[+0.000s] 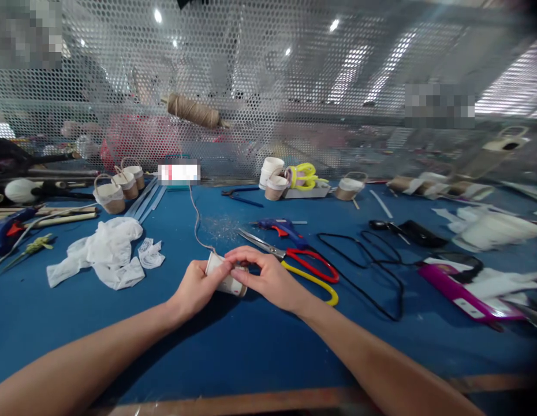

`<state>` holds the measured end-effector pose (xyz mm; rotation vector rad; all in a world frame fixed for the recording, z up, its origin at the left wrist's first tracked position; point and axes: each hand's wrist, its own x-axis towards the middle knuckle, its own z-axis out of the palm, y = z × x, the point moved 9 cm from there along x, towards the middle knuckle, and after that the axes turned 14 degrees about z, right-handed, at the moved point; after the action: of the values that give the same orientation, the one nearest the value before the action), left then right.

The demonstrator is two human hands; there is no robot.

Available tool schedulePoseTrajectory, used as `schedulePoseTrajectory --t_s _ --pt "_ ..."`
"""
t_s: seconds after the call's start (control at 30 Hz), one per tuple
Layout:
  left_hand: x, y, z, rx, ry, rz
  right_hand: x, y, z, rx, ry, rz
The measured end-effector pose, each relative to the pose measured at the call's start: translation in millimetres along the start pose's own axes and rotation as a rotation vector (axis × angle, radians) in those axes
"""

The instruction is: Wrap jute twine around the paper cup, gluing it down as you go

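My left hand (198, 286) and my right hand (265, 276) both grip a small white paper cup (225, 278) lying on its side just above the blue table (251, 346). A thin twine strand (196, 222) runs from the cup up to a twine spool (194, 111) hung on the perforated screen. My right fingers curl over the cup's top, thumb and forefinger pinched at the twine end. Scissors with red and yellow handles (309, 267) lie just right of my right hand.
A blue glue gun (282, 227) lies behind the scissors, its black cord (372, 271) looping to the right. Crumpled white plastic (104, 249) sits at left. Twine-wrapped cups (116, 190) and plain cups (272, 176) stand at the back. A pink box (463, 292) lies at right.
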<state>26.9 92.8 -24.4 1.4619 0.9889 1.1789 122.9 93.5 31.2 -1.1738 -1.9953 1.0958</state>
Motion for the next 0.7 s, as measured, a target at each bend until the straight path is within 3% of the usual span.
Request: schedulePoseTrajectory --t_s 0.47,0.53,0.63,0.7 --pt "-9.0 5.5 0.6 -0.073 -0.014 -0.009 -4.8 -12.2 1.2 -0.031 -0.034 -0.071" --pt "-9.0 5.6 0.6 -0.085 -0.023 -0.008 0.1 -7.3 -17.9 -0.134 0.100 -0.020" --pt "-7.9 7.0 -1.5 -0.068 -0.031 0.017 6.1 15.5 -74.2 -0.298 0.396 0.185" --pt "-6.8 7.7 -5.1 -0.028 -0.023 0.035 6.9 36.1 -111.6 -0.386 0.514 0.340"
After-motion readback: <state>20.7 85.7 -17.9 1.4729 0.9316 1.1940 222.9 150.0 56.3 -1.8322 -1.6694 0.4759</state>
